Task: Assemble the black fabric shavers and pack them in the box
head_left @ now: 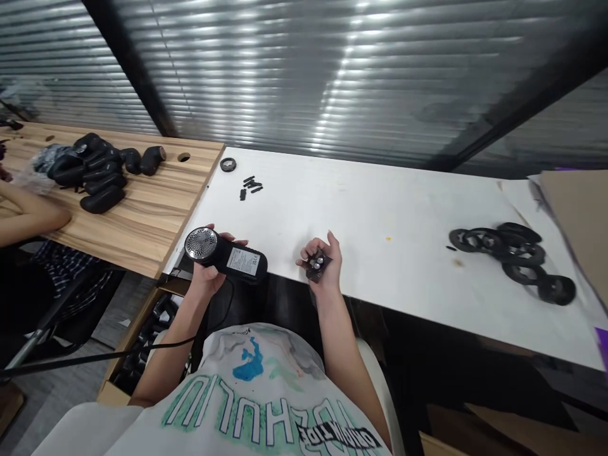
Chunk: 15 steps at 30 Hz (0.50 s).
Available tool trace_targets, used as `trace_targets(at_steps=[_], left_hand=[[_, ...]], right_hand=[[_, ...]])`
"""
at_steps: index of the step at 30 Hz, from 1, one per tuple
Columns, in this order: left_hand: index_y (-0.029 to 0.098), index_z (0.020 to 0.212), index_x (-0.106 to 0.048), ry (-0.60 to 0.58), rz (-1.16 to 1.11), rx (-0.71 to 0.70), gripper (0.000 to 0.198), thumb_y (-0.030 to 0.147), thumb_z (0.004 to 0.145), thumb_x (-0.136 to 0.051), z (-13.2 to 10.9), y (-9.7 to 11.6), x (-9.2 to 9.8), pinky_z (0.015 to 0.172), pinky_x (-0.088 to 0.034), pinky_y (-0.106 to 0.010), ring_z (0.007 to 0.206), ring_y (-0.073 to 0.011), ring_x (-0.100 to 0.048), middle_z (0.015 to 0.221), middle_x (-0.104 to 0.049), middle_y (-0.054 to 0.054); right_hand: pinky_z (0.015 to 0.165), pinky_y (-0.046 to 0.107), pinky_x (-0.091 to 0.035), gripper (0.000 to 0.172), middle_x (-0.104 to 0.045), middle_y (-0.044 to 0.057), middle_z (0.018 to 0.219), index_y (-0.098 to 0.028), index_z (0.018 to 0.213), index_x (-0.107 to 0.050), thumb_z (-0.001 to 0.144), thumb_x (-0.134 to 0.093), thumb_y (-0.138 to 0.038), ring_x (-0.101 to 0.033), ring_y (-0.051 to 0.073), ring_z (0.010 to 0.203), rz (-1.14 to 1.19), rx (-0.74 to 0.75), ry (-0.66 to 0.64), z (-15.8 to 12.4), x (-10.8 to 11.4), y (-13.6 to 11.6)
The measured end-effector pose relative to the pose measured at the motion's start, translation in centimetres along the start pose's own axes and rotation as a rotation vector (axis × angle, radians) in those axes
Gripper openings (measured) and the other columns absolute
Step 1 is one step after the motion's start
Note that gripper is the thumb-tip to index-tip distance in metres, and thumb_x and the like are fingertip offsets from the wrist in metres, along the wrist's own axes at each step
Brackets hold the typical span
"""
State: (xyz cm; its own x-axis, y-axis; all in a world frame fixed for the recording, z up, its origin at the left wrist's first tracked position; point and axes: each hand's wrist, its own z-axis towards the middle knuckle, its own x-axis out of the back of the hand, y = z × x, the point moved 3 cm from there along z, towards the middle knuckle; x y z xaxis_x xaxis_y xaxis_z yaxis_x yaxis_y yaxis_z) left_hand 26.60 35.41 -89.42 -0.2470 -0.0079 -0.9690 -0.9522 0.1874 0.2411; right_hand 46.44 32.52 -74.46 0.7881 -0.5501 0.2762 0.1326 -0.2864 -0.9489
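Observation:
My left hand (205, 273) grips a black fabric shaver (232, 256) with a round perforated metal head and a white label, and a thin black cable runs down from it. My right hand (325, 269) holds a small dark part with round metal spots (317, 265) in its curled fingers, above the near edge of the white table (370, 209). Farther up the table lie several small black strips (249, 187) and a black ring (228, 164). A pile of black rubber rings (508, 256) lies well to the right of both hands.
To the left stands a wooden table (156, 202) with two round holes and several black shaver bodies (92, 171). A co-worker's arm (31, 215) rests at its edge. A cardboard box (130, 354) of black items sits on the floor, and brown cardboard (579, 215) lies at far right.

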Motion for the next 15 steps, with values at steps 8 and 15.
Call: trace_targets(at_steps=[8, 15], left_hand=[[0.039, 0.134, -0.064, -0.034, -0.053, 0.041, 0.100, 0.069, 0.048, -0.104, 0.1, 0.0, -0.8, 0.090, -0.065, -0.053, 0.101, -0.0360, -0.080, 0.113, -0.074, -0.005], [0.038, 0.149, -0.057, -0.020, -0.022, 0.161, 0.116, 0.087, 0.050, -0.093, -0.2, -1.2, 0.3, 0.092, -0.063, -0.053, 0.108, -0.0378, -0.077, 0.122, -0.074, -0.009]], right_hand=[[0.046, 0.027, -0.052, 0.041, -0.048, 0.000, 0.070, -0.024, 0.072, -0.048, 0.071, -0.075, -0.056, -0.050, 0.015, 0.060, 0.103, -0.099, -0.173, 0.6, 0.8, 2.1], [0.048, 0.028, -0.043, 0.033, -0.050, 0.003, 0.076, -0.024, 0.073, -0.055, 0.070, -0.072, -0.052, -0.049, 0.017, 0.065, 0.090, -0.024, -0.237, 1.7, 2.3, 2.6]])
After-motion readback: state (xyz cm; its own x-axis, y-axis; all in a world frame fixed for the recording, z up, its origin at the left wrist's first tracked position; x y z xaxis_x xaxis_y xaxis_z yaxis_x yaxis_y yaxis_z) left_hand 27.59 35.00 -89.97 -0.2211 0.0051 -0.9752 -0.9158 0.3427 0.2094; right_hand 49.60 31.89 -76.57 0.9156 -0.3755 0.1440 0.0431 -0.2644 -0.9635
